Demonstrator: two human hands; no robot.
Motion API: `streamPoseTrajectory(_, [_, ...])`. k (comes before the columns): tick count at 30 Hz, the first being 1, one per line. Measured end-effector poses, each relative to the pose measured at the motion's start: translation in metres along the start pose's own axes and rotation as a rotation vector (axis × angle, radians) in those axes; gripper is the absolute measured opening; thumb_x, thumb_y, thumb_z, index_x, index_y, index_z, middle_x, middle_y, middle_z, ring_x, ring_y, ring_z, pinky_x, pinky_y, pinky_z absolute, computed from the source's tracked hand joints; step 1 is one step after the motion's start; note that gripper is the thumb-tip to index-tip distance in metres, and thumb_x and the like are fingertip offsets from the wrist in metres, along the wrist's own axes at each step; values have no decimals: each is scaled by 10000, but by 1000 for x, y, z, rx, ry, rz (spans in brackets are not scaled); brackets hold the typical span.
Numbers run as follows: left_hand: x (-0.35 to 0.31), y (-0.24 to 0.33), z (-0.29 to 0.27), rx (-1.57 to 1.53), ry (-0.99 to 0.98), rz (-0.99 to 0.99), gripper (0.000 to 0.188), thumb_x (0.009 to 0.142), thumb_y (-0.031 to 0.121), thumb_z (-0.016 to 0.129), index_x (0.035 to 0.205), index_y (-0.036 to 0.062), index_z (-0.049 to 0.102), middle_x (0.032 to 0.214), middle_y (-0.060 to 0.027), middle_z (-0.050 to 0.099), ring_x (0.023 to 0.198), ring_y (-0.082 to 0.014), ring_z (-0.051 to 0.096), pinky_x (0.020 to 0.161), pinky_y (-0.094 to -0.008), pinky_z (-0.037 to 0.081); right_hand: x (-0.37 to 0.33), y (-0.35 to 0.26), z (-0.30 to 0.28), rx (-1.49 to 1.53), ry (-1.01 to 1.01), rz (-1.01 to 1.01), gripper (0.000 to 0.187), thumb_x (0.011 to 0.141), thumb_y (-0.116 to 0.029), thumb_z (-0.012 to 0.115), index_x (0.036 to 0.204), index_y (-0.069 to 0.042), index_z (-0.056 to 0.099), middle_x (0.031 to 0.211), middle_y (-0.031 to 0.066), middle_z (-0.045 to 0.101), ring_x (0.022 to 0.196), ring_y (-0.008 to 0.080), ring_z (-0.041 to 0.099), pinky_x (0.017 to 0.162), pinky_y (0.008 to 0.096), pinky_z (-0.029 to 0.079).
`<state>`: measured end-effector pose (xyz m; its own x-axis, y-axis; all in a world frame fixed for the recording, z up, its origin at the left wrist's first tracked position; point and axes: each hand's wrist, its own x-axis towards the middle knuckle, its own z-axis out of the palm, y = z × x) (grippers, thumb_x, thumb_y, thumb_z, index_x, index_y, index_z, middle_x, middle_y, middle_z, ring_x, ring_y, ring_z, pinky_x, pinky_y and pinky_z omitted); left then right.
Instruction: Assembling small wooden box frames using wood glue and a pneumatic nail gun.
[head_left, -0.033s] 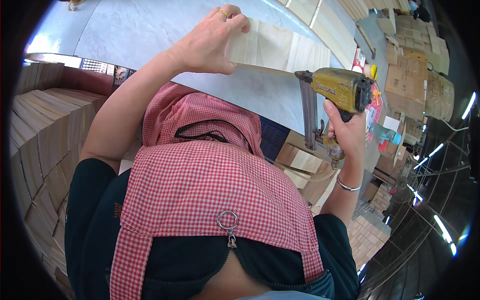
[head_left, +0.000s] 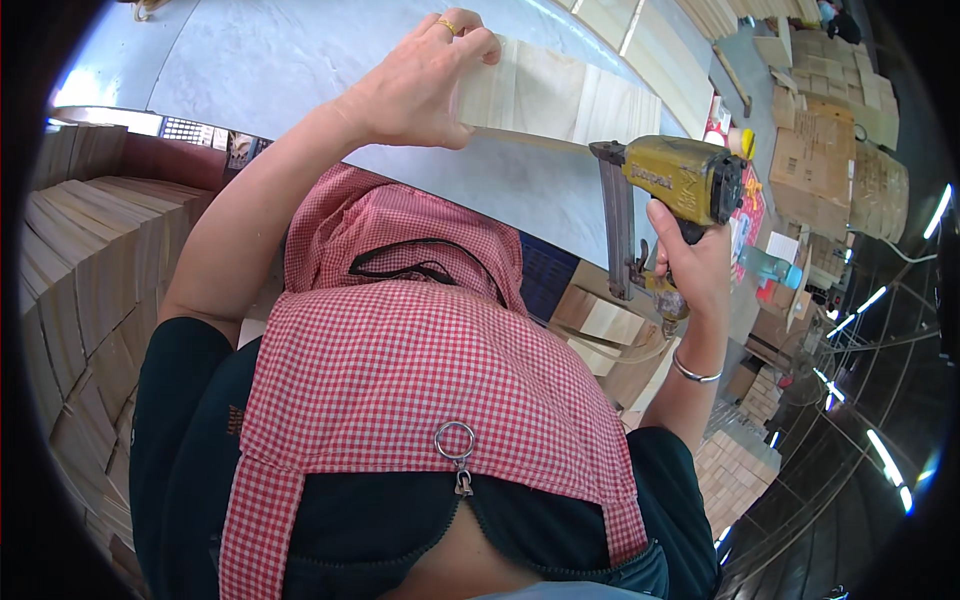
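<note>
My left hand (head_left: pixel 425 82) grips the left end of a pale wooden block (head_left: pixel 560 92), thumb on the near side and fingers curled over the far side. The block, perhaps a box made of boards, lies on the grey-white marbled tabletop (head_left: pixel 270 60). In my right hand (head_left: pixel 695 265) is a yellow and black nail gun (head_left: pixel 675 175), my fingers wrapped round its handle. Its nose meets the near right end of the block, and its magazine points down toward me. Whether the nose presses on the wood I cannot tell.
Stacked wooden boards (head_left: pixel 100 270) rise at my left. Long pale boards (head_left: pixel 660 60) lie beyond the block. A clear bottle with a blue cap (head_left: pixel 775 268) and cardboard boxes (head_left: pixel 815 160) are to the right. Wood pieces (head_left: pixel 600 325) sit below the table edge, beside a hose.
</note>
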<state>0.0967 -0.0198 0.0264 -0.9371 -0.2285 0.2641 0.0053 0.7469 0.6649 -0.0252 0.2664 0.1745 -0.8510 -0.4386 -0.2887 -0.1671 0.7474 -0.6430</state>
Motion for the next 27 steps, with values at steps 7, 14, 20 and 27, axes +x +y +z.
streamPoseTrajectory(7, [-1,-6,5,-16,47,41,690,534,94,806,1166,122,530,1328,-94,479,1135,-320,520,987,-395,539,-12,-2,18,128,82,94,249,905,-210,761,940,21,677,558,2,546,420,78,454,393,230,399])
streamPoseTrajectory(14, [-1,-13,9,-21,70,76,697,539,113,801,1181,122,529,1338,-94,478,1151,-326,519,1035,-413,516,-14,-9,22,76,98,146,231,907,-197,751,957,15,673,580,8,560,422,79,459,396,227,403])
streamPoseTrajectory(20, [-7,-33,14,-145,56,100,765,546,143,802,1254,137,513,1390,-89,468,1169,-328,538,1046,-428,513,-22,-31,28,1,106,30,209,894,-162,755,983,6,668,648,25,601,437,84,483,400,231,408])
streamPoseTrajectory(27, [-15,-42,20,-241,124,169,811,588,169,825,1321,116,483,1325,-131,499,1056,-337,583,961,-428,532,-33,-56,54,-33,18,48,228,880,-138,768,1027,7,672,729,46,650,448,87,500,403,229,405])
